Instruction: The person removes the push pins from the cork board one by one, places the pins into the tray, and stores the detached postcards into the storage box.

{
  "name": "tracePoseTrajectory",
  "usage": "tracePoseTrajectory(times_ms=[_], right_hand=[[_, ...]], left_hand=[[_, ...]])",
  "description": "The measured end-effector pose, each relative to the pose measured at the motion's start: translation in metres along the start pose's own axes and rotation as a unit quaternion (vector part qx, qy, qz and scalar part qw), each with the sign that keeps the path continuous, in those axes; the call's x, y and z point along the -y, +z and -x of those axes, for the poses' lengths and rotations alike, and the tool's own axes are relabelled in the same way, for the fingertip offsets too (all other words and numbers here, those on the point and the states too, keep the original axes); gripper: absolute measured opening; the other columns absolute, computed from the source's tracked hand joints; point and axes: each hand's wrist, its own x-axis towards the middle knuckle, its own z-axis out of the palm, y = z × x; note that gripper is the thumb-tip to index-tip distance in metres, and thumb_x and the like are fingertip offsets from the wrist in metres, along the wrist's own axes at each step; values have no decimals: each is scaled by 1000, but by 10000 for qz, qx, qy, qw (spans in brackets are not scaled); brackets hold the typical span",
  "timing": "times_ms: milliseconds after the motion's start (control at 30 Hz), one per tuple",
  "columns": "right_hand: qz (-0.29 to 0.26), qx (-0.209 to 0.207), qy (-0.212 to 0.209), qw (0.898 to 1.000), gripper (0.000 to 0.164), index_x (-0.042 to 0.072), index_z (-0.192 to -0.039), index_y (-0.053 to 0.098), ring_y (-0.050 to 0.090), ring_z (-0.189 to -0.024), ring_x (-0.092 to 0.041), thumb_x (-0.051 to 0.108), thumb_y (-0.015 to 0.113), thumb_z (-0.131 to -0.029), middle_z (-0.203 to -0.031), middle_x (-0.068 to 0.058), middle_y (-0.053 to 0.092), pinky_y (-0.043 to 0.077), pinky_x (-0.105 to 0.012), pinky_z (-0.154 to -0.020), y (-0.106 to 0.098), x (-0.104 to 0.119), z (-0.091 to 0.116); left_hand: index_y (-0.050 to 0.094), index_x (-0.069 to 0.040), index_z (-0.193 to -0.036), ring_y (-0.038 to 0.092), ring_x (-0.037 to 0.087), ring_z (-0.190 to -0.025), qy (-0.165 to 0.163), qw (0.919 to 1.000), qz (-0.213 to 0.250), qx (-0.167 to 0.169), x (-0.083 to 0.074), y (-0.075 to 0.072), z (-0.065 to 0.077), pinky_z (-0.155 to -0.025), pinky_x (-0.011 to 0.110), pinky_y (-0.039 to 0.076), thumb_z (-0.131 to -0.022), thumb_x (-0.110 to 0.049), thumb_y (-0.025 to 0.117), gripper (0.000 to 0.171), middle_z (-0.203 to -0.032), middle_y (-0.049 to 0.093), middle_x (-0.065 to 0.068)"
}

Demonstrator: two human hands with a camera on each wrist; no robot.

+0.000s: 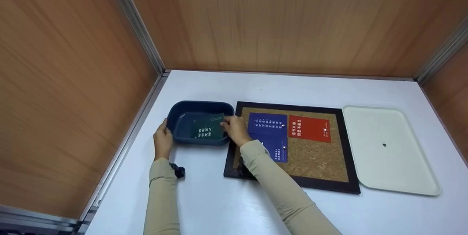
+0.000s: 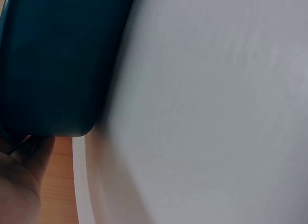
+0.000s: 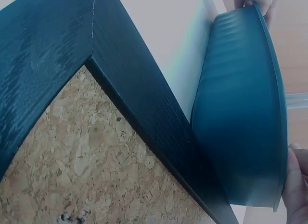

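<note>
My left hand [image 1: 162, 141] grips the left end of a dark blue plastic basin [image 1: 179, 140], its fingers at the rim; the right wrist view also shows this left hand [image 3: 257, 1] on the basin's far end. Inside the basin lies a dark green card [image 1: 208, 127] with white writing. With thumb and fingers, my right hand [image 1: 236, 129] pinches the card's right edge, over the basin's right rim. In the right wrist view the basin wall [image 3: 240, 103] hides the card, and only part of the right hand [image 3: 297, 185] shows.
A cork board [image 1: 318, 165] with a black frame lies right of the basin, under my right forearm. Pinned on it are two blue cards, an upper one [image 1: 267, 120] and a lower one [image 1: 279, 151], and a red card [image 1: 310, 129]. Further right, a pale tray [image 1: 395, 165] holds a small dark pin [image 1: 384, 145].
</note>
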Motion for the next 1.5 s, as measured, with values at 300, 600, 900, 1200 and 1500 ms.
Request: tracePoseTrajectory(times_ms=[300,600,900,1200,1500], right_hand=[[307,17,-98,9995,18,-5,-101,71,73,-80,-22,7,61,-93,-89,-17,73,59,-29,-67,1,2,-2],[579,100,-358,9976,17,-8,-103,69,72,-77,-22,2,60,-93,-89,-18,73,59,-29,-65,0,1,-3],[548,63,-304,9980,28,-10,-118,63,73,-84,-24,3,59,-94,-101,-20,72,60,-33,-75,0,0,-2],[19,5,-55,10000,27,-9,-118,64,73,-85,-24,3,59,-94,-104,-20,72,60,-30,-73,-2,-1,1],[-899,144,450,9948,30,-9,-122,61,72,-89,-26,-1,57,-93,-107,-22,69,59,-23,-72,-3,-2,3]], left_hand=[[35,3,-146,30,33,-143,62,9999,-47,-63,1,0,-1,-115,45,33,-101,-2,32,46,-152,35,21],[35,3,-146,31,34,-142,33,10000,-17,-63,-2,1,-1,-116,45,32,-101,-2,32,46,-151,36,23],[36,2,-146,30,34,-143,-2,10000,-20,-57,-1,1,-1,-117,44,31,-101,-2,33,46,-151,35,22],[35,3,-146,30,33,-143,-11,10000,-52,24,-3,1,-1,-117,44,31,-101,-1,32,46,-151,35,22],[35,3,-146,30,34,-142,-10,9999,-84,55,-3,0,-2,-116,45,32,-100,0,32,46,-151,35,22]])
